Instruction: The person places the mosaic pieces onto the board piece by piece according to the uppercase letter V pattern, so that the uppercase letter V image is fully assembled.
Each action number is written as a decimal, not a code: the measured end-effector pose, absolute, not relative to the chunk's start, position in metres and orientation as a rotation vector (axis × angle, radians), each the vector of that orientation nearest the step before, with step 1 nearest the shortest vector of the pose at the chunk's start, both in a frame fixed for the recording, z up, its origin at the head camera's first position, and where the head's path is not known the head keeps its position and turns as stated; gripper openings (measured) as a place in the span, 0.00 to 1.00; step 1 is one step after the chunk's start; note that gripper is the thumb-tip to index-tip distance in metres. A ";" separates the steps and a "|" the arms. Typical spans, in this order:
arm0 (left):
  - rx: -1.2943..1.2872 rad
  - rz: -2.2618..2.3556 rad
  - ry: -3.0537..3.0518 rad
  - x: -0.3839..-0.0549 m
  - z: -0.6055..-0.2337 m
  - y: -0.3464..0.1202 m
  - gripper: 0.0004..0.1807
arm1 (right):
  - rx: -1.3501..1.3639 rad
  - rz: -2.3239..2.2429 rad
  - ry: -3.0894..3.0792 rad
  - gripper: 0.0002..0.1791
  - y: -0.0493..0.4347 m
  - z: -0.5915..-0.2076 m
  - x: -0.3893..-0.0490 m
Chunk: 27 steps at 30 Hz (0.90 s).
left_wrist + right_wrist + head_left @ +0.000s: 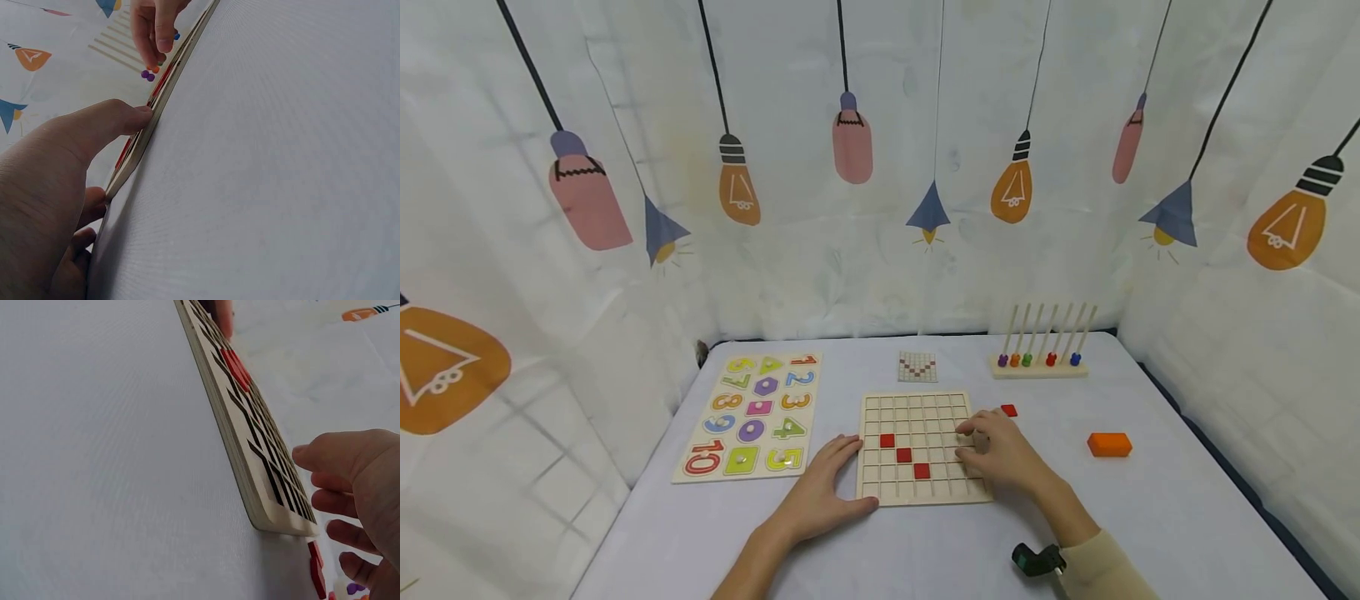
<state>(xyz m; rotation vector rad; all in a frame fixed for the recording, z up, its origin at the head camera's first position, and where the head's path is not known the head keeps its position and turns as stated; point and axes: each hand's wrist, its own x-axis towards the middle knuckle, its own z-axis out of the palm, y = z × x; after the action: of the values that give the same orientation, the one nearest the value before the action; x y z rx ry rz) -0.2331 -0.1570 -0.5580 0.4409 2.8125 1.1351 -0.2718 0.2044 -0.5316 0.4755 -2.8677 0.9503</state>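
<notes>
White cloth-covered counter (925,550), lower frame: matt, fine weave visible in both wrist views. Pale square wooden grid board (936,442), centre: unvarnished look, smooth, matt, layered edge in right wrist view. Red square tiles (922,472) on it: smooth, low sheen, base material unclear. Pale wooden number-and-shape puzzle board (769,437), left: smooth, bright painted-looking pieces. Pale wooden bead rack (1040,372), right of centre: plain matt base and rods. Orange rectangular block (1109,445), right: smooth, plastic or painted wood, can't tell. White printed cloth backdrop (805,275): matt, creased.
</notes>
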 end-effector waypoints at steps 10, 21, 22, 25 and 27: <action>0.435 1.117 2.818 -0.233 -0.557 -0.157 0.58 | 0.392 0.918 -2.880 0.16 0.222 -0.532 -0.266; 0.445 1.112 2.825 -0.233 -0.557 -0.157 0.59 | 0.376 0.879 -2.877 0.17 0.245 -0.532 -0.260; 0.444 1.112 2.825 -0.233 -0.558 -0.157 0.59 | 0.375 0.876 -2.876 0.17 0.247 -0.532 -0.260; 0.441 1.114 2.824 -0.233 -0.558 -0.157 0.59 | 0.383 0.859 -2.869 0.16 0.251 -0.533 -0.259; 0.440 1.116 2.824 -0.233 -0.558 -0.157 0.59 | 0.385 0.849 -2.869 0.15 0.254 -0.533 -0.259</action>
<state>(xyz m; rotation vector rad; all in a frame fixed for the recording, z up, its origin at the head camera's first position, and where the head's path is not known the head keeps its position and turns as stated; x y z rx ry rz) -0.2333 -0.1572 -0.5580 0.4398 2.8236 1.1160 -0.2592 0.2536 -0.5330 0.3846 -2.8686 0.8495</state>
